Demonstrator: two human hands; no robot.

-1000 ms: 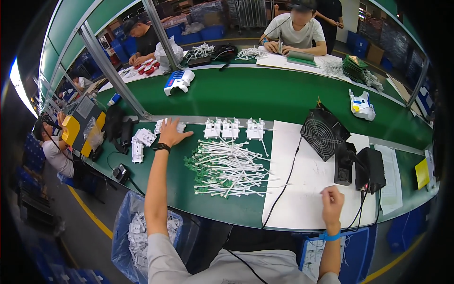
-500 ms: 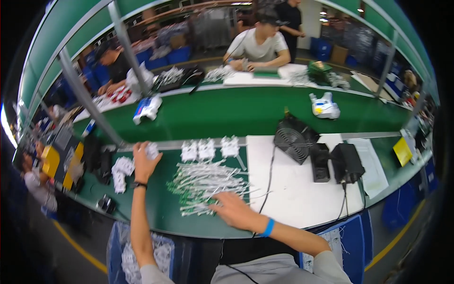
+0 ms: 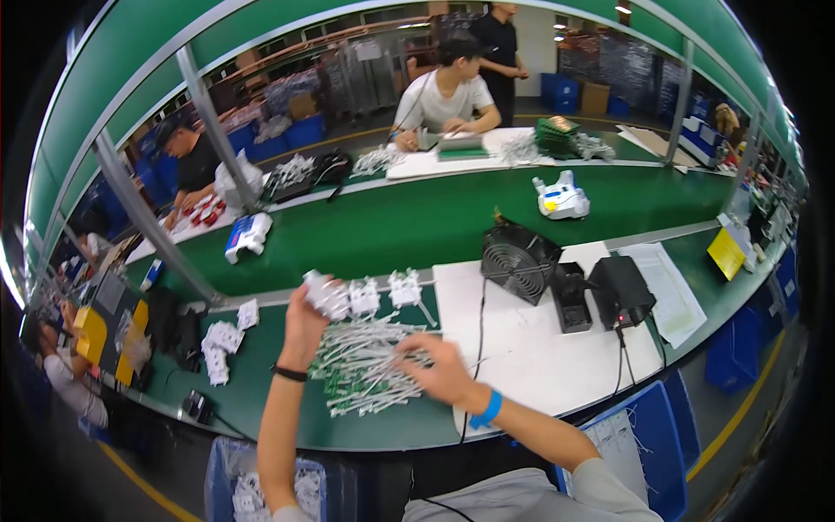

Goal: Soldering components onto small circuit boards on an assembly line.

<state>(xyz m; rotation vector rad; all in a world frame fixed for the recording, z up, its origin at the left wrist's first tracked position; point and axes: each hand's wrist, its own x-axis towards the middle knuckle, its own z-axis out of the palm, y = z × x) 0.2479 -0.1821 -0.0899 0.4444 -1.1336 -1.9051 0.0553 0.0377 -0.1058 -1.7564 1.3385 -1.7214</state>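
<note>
My left hand is closed around a white plastic part, blurred by motion, at the left end of a short row. Beside it in that row are two more white plastic parts. In front lies a wide heap of white cables with green bits at their left ends. Over the heap's right side is my right hand, its fingers bent together among the cables; whatever they pinch is hidden.
Several white parts are piled at left. On a white board stand a black fan and a black box with cords. Blue bins sit below the bench edge. People work across the bench.
My left hand has moved right from near the piled white parts to the row's left end. My right hand's fingers have drawn together over the cables. The whole view has shifted slightly.
</note>
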